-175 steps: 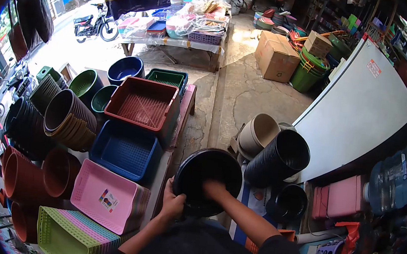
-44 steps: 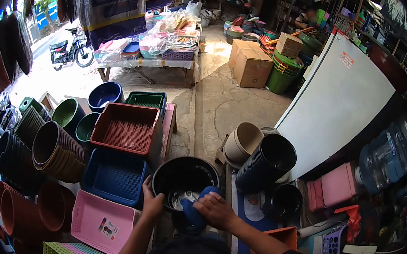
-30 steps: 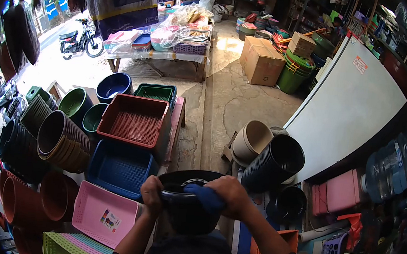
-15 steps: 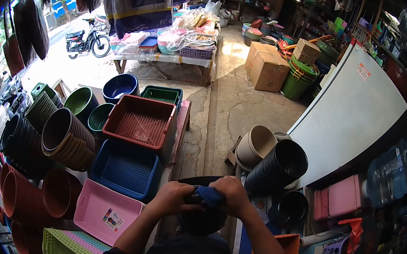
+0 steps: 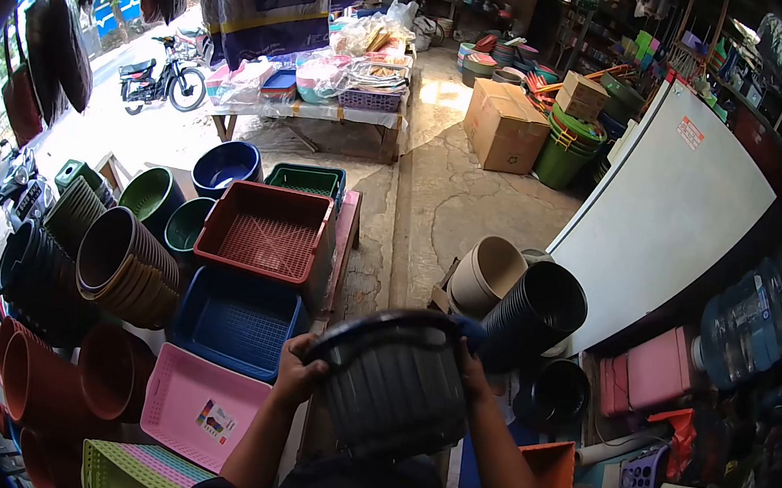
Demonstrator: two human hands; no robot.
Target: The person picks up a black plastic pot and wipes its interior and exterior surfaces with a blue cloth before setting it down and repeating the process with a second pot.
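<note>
A black ribbed plastic bucket (image 5: 399,393) is held up close to my body, its outer side and rim facing me. My left hand (image 5: 298,370) grips its rim at the left, thumb showing on the near side. At the right side of the rim, my right hand (image 5: 471,372) is closed on the bucket, with a piece of blue cloth (image 5: 470,331) showing beside the fingers. Most of the right fingers are hidden behind the bucket, as is its inside. A blue basket (image 5: 235,323) and a pink basket (image 5: 202,405) lie left of my left hand.
Stacked black pots (image 5: 537,307) and beige pots (image 5: 486,275) stand ahead right, beside a leaning white panel (image 5: 666,216). At the left are a red-brown basket (image 5: 266,231) and several nested pots (image 5: 127,259). A cardboard box (image 5: 503,127) sits farther along the concrete floor (image 5: 429,200).
The black bucket has been raised and tilted, so its ribbed side now shows. My hands have moved apart to its two sides; the blue cloth has shifted right with my right hand.
</note>
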